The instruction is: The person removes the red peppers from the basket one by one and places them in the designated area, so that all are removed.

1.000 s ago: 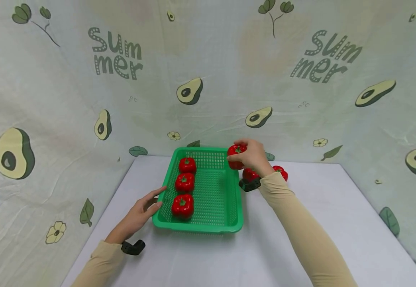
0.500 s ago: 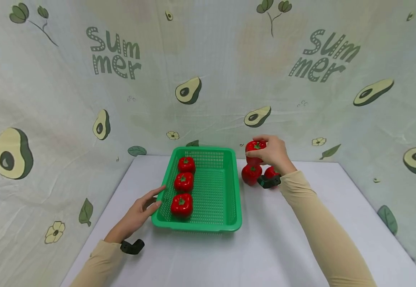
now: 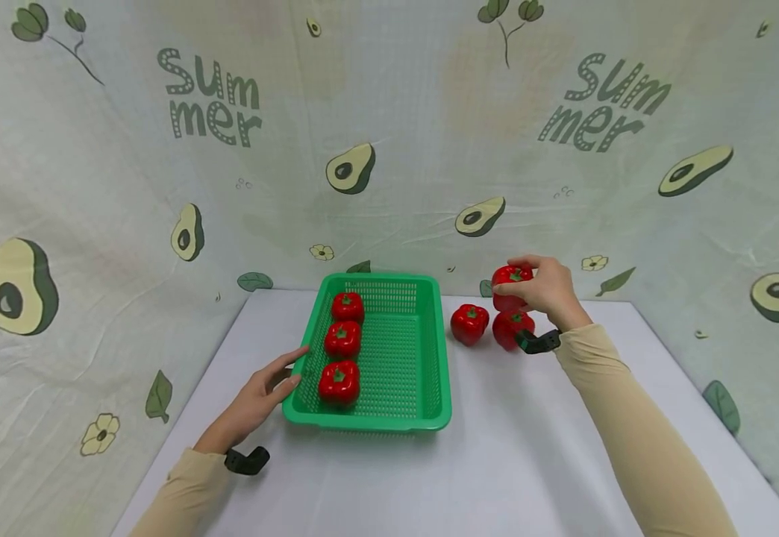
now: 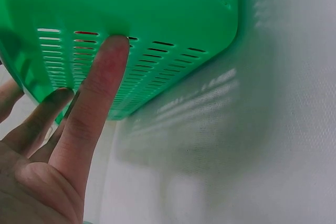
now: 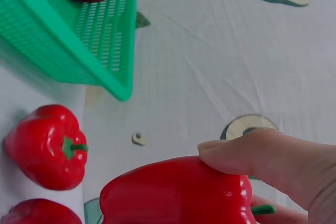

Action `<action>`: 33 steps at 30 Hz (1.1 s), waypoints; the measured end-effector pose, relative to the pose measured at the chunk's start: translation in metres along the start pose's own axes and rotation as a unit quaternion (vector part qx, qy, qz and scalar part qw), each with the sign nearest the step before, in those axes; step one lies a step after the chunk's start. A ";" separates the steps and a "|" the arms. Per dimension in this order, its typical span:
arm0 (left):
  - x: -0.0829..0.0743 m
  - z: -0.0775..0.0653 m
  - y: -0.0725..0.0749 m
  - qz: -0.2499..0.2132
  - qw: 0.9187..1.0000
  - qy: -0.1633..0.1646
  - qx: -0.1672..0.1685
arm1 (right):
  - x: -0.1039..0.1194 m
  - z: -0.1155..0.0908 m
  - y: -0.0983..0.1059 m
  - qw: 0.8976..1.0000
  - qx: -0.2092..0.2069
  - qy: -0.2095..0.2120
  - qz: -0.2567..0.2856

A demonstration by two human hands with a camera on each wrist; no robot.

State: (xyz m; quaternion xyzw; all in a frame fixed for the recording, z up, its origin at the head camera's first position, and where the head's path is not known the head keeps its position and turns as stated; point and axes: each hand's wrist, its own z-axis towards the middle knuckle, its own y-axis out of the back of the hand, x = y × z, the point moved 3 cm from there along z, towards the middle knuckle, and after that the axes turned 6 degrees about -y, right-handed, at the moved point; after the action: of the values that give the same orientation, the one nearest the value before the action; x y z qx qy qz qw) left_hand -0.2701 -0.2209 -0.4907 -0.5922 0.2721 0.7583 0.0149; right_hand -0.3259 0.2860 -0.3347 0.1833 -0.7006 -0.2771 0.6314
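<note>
My right hand [image 3: 549, 289] grips a red bell pepper [image 5: 178, 192] with a green stem, thumb on its upper side in the right wrist view. It is held up at the back right, overlapping a second red bell pepper [image 3: 512, 328] on the table in the head view. To the left of that lies another red bell pepper [image 3: 469, 324], beside the green plastic basket [image 3: 433, 429]. Fingers straight, my left hand [image 3: 255, 403] touches the basket's left side; the left wrist view shows a fingertip [image 4: 114, 45] against its slotted wall.
Inside the basket, along its left wall, stand 3 red bell peppers [image 3: 343, 340] in a row. The white table [image 3: 497, 462] ends at a curtain [image 3: 403, 134] printed with avocados and lettering, which also runs along both sides.
My right hand has carried its bell pepper rightward, from over the basket's right rim to beyond the two table peppers, uncovering them. My left hand has kept its place at the basket.
</note>
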 end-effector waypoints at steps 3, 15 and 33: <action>-0.001 0.001 0.001 0.001 1.000 -0.004 0.001 | -0.006 0.000 0.006 1.000 -0.008 -0.002 -0.005; 0.002 0.000 0.000 0.001 1.000 -0.005 -0.001 | -0.032 -0.004 0.026 0.999 -0.038 -0.020 -0.018; 0.003 -0.002 -0.002 0.003 1.000 -0.008 -0.002 | -0.085 -0.005 0.036 0.995 -0.082 -0.054 -0.028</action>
State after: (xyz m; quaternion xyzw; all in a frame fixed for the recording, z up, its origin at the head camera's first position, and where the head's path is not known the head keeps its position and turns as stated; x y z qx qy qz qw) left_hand -0.2684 -0.2210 -0.4943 -0.5856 0.2725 0.7633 0.0139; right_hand -0.3062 0.3649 -0.3788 0.1358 -0.7030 -0.3607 0.5977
